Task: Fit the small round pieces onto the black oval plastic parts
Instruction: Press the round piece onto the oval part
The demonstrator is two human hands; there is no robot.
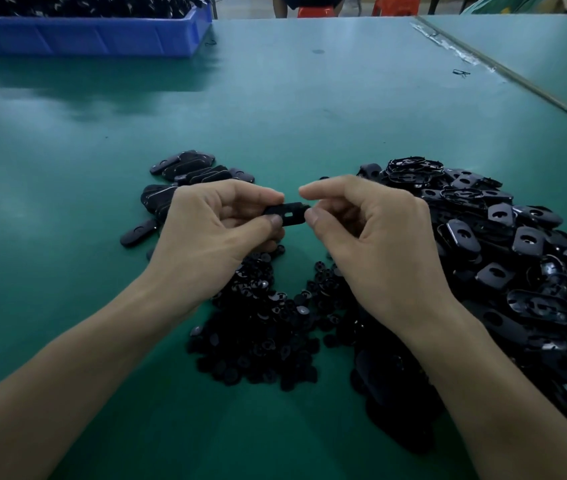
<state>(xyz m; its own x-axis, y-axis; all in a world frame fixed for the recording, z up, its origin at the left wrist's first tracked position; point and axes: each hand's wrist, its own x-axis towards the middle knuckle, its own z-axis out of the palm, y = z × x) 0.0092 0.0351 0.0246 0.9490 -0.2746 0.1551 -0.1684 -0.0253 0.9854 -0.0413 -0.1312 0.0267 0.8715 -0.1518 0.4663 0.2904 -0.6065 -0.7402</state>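
Nearest: heap of small round pieces (258, 337) lay on the green table (67, 202), right under both wrists.

Just above it, L hand (212, 226) pinched one black oval part (292, 210) between thumb and forefinger, clear of the table, flat face up w/ a small slot showing. R hand (368, 230) was at the part's other end. Thumb tip touched the end, forefinger was lifted just over it, other fingers were curled in. Couldn't tell if a round piece sat inside that hand; none visible at the fingertips.

Step, my read: part presented for fitting, or being checked, w/ no round piece visibly seated on it. Next move prob needs one round piece picked from the near heap, lined up over the part's opening and pressed home. L hand has to hold the part steady against that push, and the piece has to go in square or it'll skid off.

R of the hands: big loose pile of oval parts (504, 244), most w/ holes showing. Behind the L hand: smaller group of ovals (188, 168), partly stacked — done or not, can't say.

Far L: blue bin (84, 36) w/ more black parts. Far edge: orange stools (396, 3).
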